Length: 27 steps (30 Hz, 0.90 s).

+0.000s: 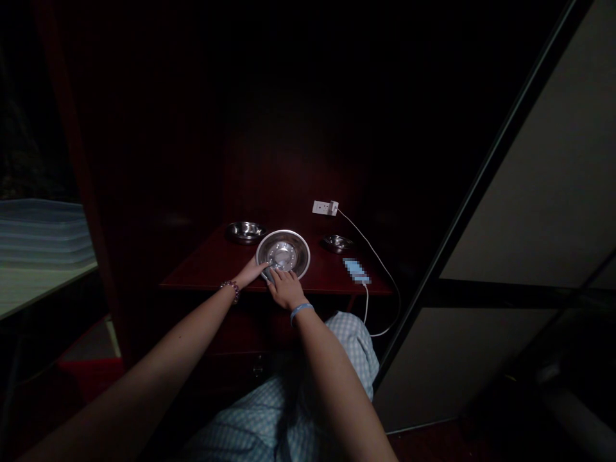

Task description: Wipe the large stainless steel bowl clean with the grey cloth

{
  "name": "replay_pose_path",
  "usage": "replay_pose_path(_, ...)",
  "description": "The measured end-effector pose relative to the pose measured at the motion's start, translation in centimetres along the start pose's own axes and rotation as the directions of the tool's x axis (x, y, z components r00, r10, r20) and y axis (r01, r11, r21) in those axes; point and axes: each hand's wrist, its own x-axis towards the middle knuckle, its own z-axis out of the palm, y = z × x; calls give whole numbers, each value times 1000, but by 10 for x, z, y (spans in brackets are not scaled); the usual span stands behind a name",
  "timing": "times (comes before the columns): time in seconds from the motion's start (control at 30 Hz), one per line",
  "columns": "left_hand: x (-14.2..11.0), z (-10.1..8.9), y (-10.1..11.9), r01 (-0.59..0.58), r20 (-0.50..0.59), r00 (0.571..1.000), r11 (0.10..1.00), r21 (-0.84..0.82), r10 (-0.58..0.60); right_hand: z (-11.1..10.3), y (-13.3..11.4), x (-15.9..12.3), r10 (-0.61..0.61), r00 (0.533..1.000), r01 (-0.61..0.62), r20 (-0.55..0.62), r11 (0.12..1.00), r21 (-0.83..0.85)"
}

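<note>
A shiny steel bowl (283, 252) stands tilted toward me on a dark red wooden shelf (202, 273). My left hand (250, 273) grips its near-left rim; a bead bracelet is on that wrist. My right hand (285, 287) holds the bowl's near edge from below, fingers curled round it, with a blue band on the wrist. Two smaller steel bowls rest on the shelf: one at the back left (245, 231) and one at the right (337, 243).
A phone (357, 270) lies on the shelf's right side, its white cable (385, 269) running to a wall socket (325, 207). A sliding panel (529, 212) stands at the right. Stacked pale trays (43, 234) sit at the left. My checked trousers (289, 398) are below.
</note>
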Motion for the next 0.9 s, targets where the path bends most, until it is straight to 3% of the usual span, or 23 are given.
replay_pose_path(0.9, 2, 0, -7, 44, -36, 998, 999, -2, -44, -1, 0, 0, -3, 1000, 3, -4, 1000, -15)
